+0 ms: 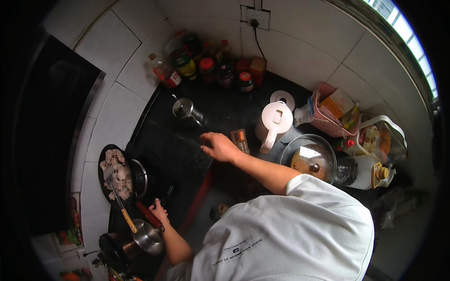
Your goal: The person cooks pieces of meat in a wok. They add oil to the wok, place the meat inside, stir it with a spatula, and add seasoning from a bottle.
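My left hand (160, 211) is beside the red-brown handle (150, 215) of a dark wok (101, 159), partly overlapped by it; its grip is unclear. Pale meat pieces (121, 172) fill the wok. A spatula (122, 207) with a metal blade and wooden handle lies in it, its handle reaching out over a stainless steel bowl or pan (149, 239). Fingers apart and holding nothing visible, my right hand (219, 145) reaches over the black countertop (165, 140). Beyond its fingertips stands a small lidded metal pot (184, 108). A small printed packet (240, 141) lies close by.
Sauce bottles and jars (207, 68) line the back corner. A white electric kettle (276, 121), a glass-lidded pan (309, 159), a pink basket (328, 116) and an oil jug (369, 172) stand to the right. A dark cooker (112, 246) sits past the bowl.
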### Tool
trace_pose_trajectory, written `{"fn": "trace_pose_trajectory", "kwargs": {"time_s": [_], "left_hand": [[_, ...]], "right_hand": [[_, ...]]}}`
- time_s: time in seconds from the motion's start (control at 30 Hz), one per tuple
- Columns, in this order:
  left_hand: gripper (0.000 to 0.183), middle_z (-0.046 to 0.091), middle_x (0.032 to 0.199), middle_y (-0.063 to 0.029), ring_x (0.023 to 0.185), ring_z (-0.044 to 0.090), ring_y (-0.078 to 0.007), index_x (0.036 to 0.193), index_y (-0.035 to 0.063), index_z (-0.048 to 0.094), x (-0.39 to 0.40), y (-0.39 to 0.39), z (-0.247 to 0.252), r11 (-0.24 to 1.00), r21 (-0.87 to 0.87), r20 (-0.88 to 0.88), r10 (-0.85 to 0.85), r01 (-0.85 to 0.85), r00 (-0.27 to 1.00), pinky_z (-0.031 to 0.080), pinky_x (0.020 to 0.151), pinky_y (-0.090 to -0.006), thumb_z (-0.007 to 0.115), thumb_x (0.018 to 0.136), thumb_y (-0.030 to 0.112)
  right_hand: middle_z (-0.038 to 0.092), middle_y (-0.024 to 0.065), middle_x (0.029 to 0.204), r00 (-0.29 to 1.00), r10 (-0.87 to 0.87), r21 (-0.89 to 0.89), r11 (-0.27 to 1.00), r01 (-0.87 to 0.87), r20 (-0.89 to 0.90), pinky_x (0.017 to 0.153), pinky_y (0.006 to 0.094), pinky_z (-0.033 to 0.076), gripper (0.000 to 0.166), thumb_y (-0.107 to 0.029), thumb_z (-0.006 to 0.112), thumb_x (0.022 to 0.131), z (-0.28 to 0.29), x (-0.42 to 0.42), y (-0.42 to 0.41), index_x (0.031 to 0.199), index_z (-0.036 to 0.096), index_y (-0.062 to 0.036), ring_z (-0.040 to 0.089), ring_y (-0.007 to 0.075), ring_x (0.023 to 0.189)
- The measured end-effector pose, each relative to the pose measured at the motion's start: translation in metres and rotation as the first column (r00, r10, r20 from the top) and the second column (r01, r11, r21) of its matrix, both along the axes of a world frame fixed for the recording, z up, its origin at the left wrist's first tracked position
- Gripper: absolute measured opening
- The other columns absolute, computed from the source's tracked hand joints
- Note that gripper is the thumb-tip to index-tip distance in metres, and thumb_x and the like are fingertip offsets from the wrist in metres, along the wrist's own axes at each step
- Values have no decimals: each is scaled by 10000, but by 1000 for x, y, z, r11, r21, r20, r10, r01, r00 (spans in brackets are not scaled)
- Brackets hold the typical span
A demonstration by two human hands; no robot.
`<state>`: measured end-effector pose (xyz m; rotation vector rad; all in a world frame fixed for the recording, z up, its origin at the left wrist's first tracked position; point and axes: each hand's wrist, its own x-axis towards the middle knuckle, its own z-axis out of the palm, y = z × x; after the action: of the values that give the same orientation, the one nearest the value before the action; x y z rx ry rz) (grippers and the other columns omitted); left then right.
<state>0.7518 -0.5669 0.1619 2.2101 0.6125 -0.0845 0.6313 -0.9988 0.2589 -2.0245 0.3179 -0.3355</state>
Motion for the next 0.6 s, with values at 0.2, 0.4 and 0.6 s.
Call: {"fn": "trace_pose_trajectory", "kwargs": {"time_s": [0.2, 0.4, 0.6], "left_hand": [[334, 567, 608, -46, 469, 523, -158, 879, 53, 615, 13, 91, -92, 963, 234, 315, -203, 131, 927, 404, 429, -324, 786, 884, 339], [427, 733, 903, -147, 904, 700, -328, 972, 28, 709, 0, 7, -15, 930, 330, 227, -247, 164, 942, 519, 833, -429, 757, 853, 435], [565, 708, 850, -83, 780, 675, -203, 1299, -12, 591, -5, 11, -1, 958, 222, 178, -223, 182, 958, 554, 778, -367, 843, 816, 139]], "right_hand": [[704, 215, 1125, 997, 83, 100, 992, -83, 2, 891, 415, 558, 416, -197, 703, 884, 16, 3, 22, 1230, 642, 25, 696, 362, 1016], [727, 171, 1051, 994, 51, 101, 994, -41, -99, 819, 390, 555, 410, -177, 700, 889, 21, -10, 25, 1242, 635, 22, 712, 306, 866], [727, 149, 1042, 992, 104, 86, 992, -97, -77, 789, 383, 545, 400, -178, 689, 894, 12, -14, 30, 1236, 632, 21, 695, 288, 803]]}}
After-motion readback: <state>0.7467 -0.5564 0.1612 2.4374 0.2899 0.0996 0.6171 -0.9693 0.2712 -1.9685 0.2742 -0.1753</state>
